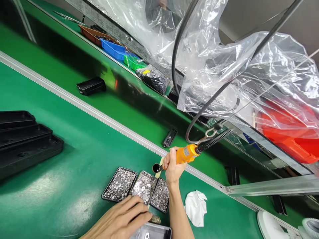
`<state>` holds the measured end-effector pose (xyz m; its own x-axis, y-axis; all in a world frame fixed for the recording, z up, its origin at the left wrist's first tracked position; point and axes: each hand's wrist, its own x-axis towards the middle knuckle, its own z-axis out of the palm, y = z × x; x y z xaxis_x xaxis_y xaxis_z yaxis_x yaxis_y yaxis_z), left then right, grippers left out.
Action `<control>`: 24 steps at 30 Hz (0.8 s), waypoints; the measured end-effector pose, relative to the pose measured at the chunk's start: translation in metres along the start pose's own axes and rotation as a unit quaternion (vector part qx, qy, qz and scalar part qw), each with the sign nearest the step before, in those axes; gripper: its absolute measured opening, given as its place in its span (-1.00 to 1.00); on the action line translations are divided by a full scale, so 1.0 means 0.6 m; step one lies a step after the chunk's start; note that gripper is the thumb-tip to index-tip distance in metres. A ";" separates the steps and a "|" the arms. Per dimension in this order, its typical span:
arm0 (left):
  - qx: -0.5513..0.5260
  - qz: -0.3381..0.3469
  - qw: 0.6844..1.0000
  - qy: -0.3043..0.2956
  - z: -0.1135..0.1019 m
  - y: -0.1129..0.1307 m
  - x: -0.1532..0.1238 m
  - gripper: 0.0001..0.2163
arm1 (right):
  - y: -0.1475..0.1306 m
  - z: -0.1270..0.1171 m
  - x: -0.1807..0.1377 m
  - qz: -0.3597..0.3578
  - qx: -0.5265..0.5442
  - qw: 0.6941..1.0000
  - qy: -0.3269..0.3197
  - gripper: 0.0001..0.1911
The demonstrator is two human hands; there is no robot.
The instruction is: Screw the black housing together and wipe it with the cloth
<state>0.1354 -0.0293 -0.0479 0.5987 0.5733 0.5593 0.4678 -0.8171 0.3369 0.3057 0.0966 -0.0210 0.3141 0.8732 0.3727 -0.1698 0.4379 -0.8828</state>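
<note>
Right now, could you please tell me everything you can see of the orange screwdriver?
The orange screwdriver is a powered tool with a plastic-looking orange barrel. The right hand grips it, tilted, tip down-left over a small dark round thing on the green table. From its upper end run a ribbed black cable sleeve and a metal hook on a cord.

- Open green surface (74,172) lies left of the three screw trays (139,187), reaching to the stacked black housings (25,139).
- A crumpled white cloth (196,207) lies just right of the forearm.
- Hanging plastic sheeting (224,66) and the black cable (199,113) crowd the space above the belt.
</note>
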 end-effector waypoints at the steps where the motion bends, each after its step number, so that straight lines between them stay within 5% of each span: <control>1: -0.007 0.004 1.000 0.004 0.002 -0.001 -0.001 -0.61 | -0.005 0.001 -0.001 -0.001 0.002 1.000 0.002 -0.65; 7: -0.018 0.000 0.999 -0.043 0.029 -0.012 -0.027 -0.26 | -0.101 0.002 -0.031 -0.024 0.019 0.999 0.017 -0.74; 13: -0.140 -0.086 0.975 -0.149 0.029 -0.008 -0.033 -0.38 | -0.201 -0.016 -0.119 -0.014 0.037 0.999 -0.005 -0.85; 19: -0.166 -0.091 0.971 -0.149 0.024 -0.005 -0.025 -0.44 | -0.190 -0.034 -0.201 0.030 0.042 0.997 -0.060 -0.85; 24: -0.168 -0.076 0.974 -0.135 0.018 -0.003 -0.027 -0.46 | -0.171 -0.038 -0.221 0.027 0.037 0.997 -0.055 -0.88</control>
<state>0.1321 -0.0365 -0.0656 0.7097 0.6464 0.2802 0.3512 -0.6694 0.6547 0.3026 -0.0687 0.0135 0.1981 0.9127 0.3574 -0.2543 0.4000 -0.8805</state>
